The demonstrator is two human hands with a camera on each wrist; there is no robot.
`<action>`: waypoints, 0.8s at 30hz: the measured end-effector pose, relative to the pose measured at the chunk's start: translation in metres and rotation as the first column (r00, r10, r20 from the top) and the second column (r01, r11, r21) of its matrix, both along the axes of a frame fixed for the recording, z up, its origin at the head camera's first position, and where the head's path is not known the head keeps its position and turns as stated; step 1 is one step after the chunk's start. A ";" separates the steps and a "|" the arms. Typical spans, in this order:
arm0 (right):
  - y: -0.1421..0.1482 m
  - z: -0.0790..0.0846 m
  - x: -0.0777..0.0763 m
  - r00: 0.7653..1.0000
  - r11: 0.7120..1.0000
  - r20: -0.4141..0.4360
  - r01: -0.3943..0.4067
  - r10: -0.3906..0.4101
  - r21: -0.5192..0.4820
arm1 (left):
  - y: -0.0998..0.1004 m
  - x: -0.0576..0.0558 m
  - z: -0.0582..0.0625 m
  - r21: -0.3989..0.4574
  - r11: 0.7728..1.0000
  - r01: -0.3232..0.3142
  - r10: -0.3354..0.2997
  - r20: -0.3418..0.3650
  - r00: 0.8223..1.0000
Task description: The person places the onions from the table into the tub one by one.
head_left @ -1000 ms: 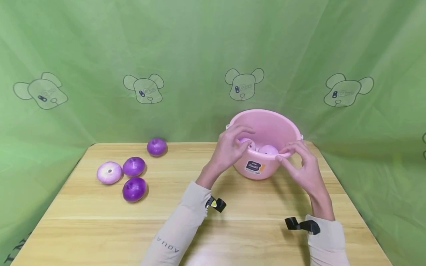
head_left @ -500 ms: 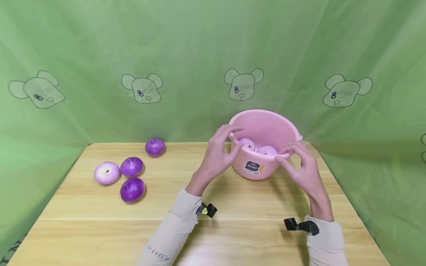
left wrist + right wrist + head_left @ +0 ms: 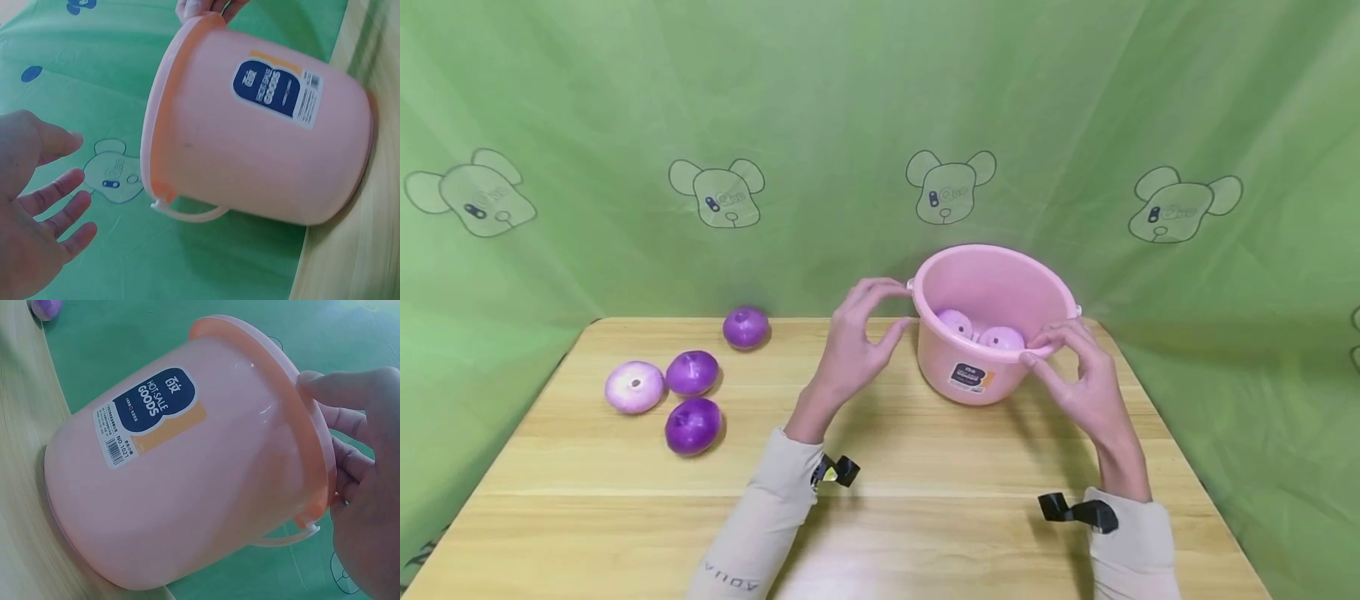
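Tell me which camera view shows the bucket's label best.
The right wrist view: the label on the pink bucket looks largest there, "NO.1021" legible. The left wrist view shows it smaller and blurrier; the head view, smallest.

Pink bucket (image 3: 1000, 283) (navy, orange, white label (image 3: 153, 406)); purple onions (image 3: 693, 426); green backdrop (image 3: 835, 100), dark-outlined animal heads (image 3: 951, 187).

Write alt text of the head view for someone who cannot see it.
A person's right hand grips the rim of a pink bucket, where two pale onions show; the left hand is open beside the bucket. Four more onions lie farther left on the table.
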State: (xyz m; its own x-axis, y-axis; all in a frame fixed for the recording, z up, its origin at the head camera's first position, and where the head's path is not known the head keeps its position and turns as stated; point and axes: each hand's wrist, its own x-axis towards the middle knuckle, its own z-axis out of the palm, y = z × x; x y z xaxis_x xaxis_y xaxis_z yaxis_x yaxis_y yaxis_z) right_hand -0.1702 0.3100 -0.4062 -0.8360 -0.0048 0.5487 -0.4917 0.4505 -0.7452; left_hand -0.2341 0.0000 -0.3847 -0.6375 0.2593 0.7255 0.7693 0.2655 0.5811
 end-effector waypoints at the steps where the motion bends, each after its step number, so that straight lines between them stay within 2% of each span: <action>1: 0.000 0.000 0.000 1.000 1.000 -0.002 -0.001 0.001 -0.003 | -0.003 0.000 0.000 -0.009 1.000 -0.009 0.009 0.001 1.000; 7: -0.003 0.000 0.000 1.000 1.000 -0.015 -0.004 0.004 0.008 | -0.015 -0.004 -0.005 -0.045 0.997 -0.060 0.060 -0.001 0.998; 12: -0.003 0.003 0.001 1.000 1.000 -0.014 0.004 -0.004 0.008 | -0.022 -0.007 -0.004 -0.035 0.996 -0.082 0.082 0.001 0.997; 17: -0.003 0.005 0.003 1.000 1.000 -0.018 0.008 -0.008 0.010 | -0.031 -0.009 -0.004 -0.015 0.993 -0.116 0.117 0.021 0.993; 24: -0.004 0.004 0.001 1.000 1.000 -0.022 0.005 -0.005 0.014 | -0.042 -0.012 -0.012 -0.043 0.986 -0.158 0.161 0.065 0.985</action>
